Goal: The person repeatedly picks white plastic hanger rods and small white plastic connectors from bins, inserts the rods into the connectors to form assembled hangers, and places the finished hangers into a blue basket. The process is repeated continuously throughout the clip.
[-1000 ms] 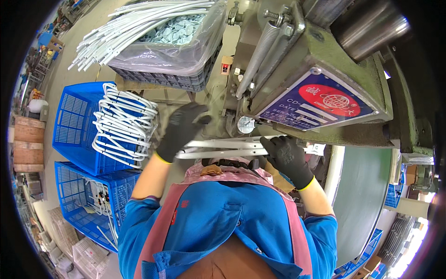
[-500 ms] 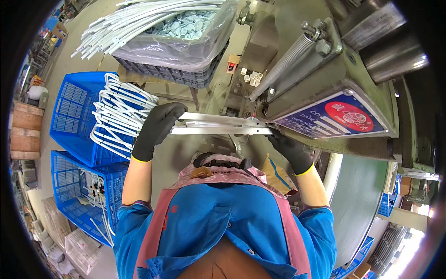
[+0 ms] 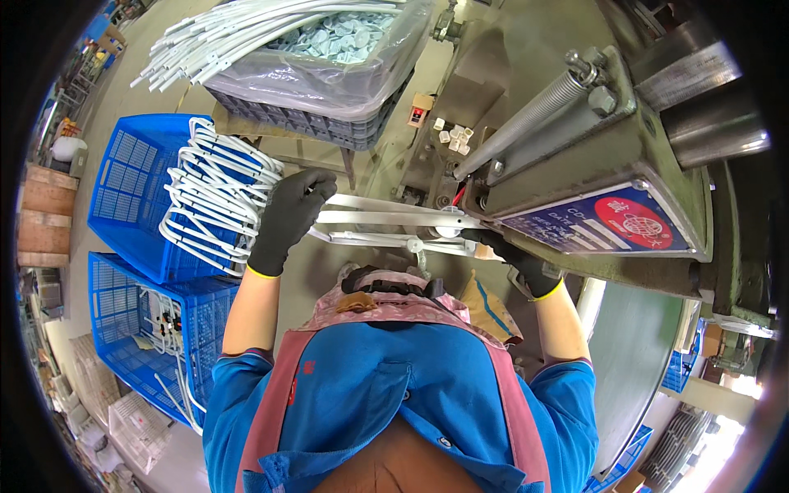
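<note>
White metal tubes (image 3: 390, 218) lie roughly side by side in front of my waist, running left to right. Wrapped round their left ends is my left hand (image 3: 289, 218) in a black glove with a yellow cuff. My right hand (image 3: 519, 259), gloved the same way, grips their right end beside the machine head; its fingertips are partly hidden. A round white disc (image 3: 449, 230) sits on the upper tube near the machine. Another small disc (image 3: 415, 245) shows on the lower tube, which is now angled apart from the upper one.
The green machine (image 3: 592, 197) with a spring and label plate fills the right. White caps (image 3: 454, 135) lie on its bed. A bagged crate (image 3: 329, 94) of discs carries loose tubes. Blue baskets (image 3: 131, 197) at left hold bent white tubes (image 3: 218, 197).
The lower tube has swung down and turned, so its disc shows and a gap separates it from the upper tube. My hands moved slightly; the view shifted a little.
</note>
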### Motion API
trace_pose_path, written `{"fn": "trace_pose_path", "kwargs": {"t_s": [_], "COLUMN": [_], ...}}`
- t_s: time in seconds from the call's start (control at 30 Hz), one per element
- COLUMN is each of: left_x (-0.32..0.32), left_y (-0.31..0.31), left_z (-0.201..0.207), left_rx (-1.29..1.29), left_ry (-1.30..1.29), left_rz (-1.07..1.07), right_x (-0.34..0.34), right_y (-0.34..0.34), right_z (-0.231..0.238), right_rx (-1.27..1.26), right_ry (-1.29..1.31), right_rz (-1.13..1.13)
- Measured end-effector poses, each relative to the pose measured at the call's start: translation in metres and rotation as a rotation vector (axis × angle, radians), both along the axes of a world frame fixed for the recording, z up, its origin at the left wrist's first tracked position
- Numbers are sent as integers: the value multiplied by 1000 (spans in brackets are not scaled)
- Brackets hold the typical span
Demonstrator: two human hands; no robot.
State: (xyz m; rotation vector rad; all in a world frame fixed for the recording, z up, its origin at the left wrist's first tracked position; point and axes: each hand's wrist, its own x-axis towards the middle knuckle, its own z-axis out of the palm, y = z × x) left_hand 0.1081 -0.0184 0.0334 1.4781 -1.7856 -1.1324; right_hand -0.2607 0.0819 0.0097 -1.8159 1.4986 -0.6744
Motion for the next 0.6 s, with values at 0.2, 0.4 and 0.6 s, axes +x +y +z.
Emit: {"fn": "trace_pose_path", "kwargs": {"t_s": [0.2, 0.4, 0.6], "left_x": [3, -7, -30], "left_y": [6, 5, 64], "left_z": [-10, -24, -16], "left_rx": [-51, -465, -532], "left_ry": [29, -60, 13], "left_rz": [20, 104, -117], "right_x": [-8, -19, -8], "right_y": [-18, -8, 5], "right_z": [-11, -29, -29], "right_rx": [265, 326, 30], "right_ry": [-302, -260, 34], "right_rz": [-39, -83, -34]}}
